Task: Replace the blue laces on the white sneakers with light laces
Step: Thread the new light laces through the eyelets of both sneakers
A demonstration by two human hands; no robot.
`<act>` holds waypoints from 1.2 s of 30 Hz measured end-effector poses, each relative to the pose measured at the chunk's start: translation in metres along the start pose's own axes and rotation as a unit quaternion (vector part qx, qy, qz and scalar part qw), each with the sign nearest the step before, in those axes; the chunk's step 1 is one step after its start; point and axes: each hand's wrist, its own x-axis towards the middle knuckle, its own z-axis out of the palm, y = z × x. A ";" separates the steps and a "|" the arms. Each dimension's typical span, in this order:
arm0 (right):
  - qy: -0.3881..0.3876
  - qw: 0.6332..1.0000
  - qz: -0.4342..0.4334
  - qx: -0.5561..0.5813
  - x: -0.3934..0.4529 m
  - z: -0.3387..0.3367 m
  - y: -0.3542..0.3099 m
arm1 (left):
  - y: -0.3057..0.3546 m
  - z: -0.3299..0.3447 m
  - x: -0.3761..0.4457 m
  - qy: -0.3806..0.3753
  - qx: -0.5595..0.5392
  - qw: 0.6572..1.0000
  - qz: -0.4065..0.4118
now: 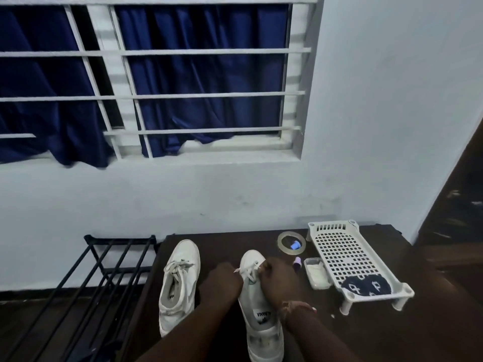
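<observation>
Both hands work at the right sneaker (257,296) on the dark table (366,335). The left hand (223,282) and right hand (281,279) each pinch a light lace (249,269) strung between their curled fingers. The other sneaker (180,283) lies left of them.

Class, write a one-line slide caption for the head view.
Both hands, left hand and right hand, lace the right sneaker with a light lace.

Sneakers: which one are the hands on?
The right sneaker: both hands, left hand and right hand, pinch its laces. The left sneaker lies untouched.
</observation>
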 end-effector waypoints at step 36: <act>-0.057 0.978 -0.071 -0.186 0.033 0.034 0.020 | -0.011 0.030 0.020 0.001 -0.294 0.951 -0.098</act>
